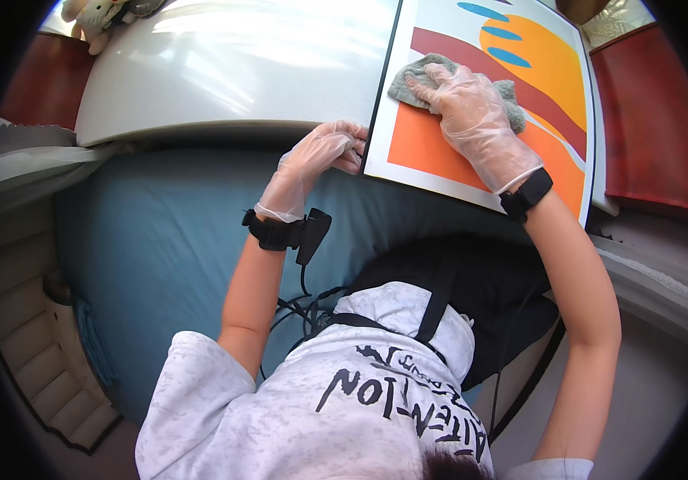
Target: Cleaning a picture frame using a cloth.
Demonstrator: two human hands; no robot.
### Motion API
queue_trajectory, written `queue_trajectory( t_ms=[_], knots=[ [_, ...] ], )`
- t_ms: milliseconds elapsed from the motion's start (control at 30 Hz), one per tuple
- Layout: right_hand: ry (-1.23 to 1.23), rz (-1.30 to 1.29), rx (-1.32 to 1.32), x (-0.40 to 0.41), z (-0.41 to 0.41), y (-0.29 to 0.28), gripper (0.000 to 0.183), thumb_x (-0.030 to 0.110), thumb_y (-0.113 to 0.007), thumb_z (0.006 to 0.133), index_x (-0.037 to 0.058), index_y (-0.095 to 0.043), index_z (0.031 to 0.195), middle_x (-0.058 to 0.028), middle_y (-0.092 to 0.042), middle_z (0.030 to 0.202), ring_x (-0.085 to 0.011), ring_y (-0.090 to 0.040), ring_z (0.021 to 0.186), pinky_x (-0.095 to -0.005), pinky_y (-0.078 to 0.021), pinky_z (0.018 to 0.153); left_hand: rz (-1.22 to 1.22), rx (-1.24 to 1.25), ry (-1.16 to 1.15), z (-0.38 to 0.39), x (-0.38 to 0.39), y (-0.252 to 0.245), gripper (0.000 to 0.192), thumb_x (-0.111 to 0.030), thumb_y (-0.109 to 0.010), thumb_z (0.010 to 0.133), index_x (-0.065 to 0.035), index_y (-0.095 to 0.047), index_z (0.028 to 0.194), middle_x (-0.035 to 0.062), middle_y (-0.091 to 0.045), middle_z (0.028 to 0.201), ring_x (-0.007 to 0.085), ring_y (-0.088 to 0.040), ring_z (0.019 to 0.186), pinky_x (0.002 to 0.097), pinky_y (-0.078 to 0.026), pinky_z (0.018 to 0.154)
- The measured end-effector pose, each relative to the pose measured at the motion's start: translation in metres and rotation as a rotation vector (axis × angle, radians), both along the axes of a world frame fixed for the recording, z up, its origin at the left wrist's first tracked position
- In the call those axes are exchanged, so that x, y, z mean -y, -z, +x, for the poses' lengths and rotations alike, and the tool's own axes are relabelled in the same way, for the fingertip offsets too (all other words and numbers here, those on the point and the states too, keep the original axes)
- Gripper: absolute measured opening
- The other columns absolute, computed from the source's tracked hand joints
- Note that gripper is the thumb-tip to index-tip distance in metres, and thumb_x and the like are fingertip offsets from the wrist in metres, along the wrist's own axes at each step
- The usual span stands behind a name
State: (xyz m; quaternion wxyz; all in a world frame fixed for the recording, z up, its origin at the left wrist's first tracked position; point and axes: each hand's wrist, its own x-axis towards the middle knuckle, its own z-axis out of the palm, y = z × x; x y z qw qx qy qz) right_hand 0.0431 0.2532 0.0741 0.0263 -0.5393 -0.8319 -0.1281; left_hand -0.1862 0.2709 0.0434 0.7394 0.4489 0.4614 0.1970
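A framed abstract print (440, 147) with orange, dark red and blue shapes and a thin black frame lies at the upper right, its near corner projecting past the white surface's edge. My right hand (476, 114), in a clear disposable glove, presses a grey-green cloth (413, 81) flat against the print; part of the cloth bunches out at the right of the hand. My left hand (326, 150), gloved the same way, is at the frame's left edge near the lower left corner. Its fingertips are partly hidden by the frame, so its hold is unclear.
A glossy white surface (230, 72) extends to the left of the print, with a plush toy (95, 21) at its far left. Red panels (649, 120) stand at both sides. Blue bedding (170, 228) lies nearer, with black cables (305, 312) beside my body.
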Motion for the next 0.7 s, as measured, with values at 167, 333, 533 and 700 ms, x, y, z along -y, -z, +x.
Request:
queue_trajectory(
  t_ms=[167, 333, 533, 700],
  knots=[
    [-0.064, -0.257, 0.054, 0.043, -0.052, -0.01, 0.036, 0.012, -0.055, 0.084, 0.0212, -0.061, 0.118, 0.0004, -0.056, 0.119, -0.0194, -0.056, 0.096, -0.0317, -0.0472, 0.077, -0.026, 0.143, -0.117, -0.004, 0.007, 0.001, 0.024, -0.011, -0.056, 0.086, 0.0019, -0.059, 0.106, 0.006, -0.06, 0.089, 0.0106, -0.06, 0.074, 0.0239, -0.05, 0.075],
    [-0.076, -0.047, -0.027, 0.037, -0.021, -0.007, 0.037, 0.011, -0.056, 0.082, 0.0219, -0.063, 0.116, -0.0013, -0.058, 0.11, -0.02, -0.055, 0.092, -0.0332, -0.0463, 0.076, -0.036, 0.177, -0.035, -0.006, -0.002, 0.011, 0.024, -0.012, -0.056, 0.087, 0.0022, -0.059, 0.106, 0.006, -0.06, 0.088, 0.0113, -0.06, 0.076, 0.0242, -0.05, 0.075],
    [-0.194, -0.155, -0.229, 0.069, -0.054, -0.007, 0.028, 0.011, -0.057, 0.08, 0.0141, -0.065, 0.106, 0.0, -0.057, 0.11, -0.0202, -0.054, 0.091, -0.0334, -0.0457, 0.076, 0.028, 0.089, -0.112, -0.007, 0.004, 0.002, 0.023, -0.013, -0.054, 0.088, 0.0017, -0.059, 0.105, 0.0053, -0.061, 0.088, 0.0107, -0.06, 0.075, 0.0237, -0.051, 0.073],
    [-0.093, -0.024, -0.069, 0.05, -0.017, -0.007, 0.041, 0.009, -0.056, 0.078, 0.0243, -0.064, 0.115, -0.0004, -0.058, 0.115, -0.0212, -0.055, 0.096, -0.0364, -0.0452, 0.081, 0.009, 0.274, -0.053, -0.006, 0.003, 0.019, 0.022, -0.013, -0.054, 0.087, 0.0016, -0.06, 0.104, 0.0051, -0.061, 0.089, 0.0104, -0.06, 0.075, 0.0235, -0.051, 0.072]
  ],
)
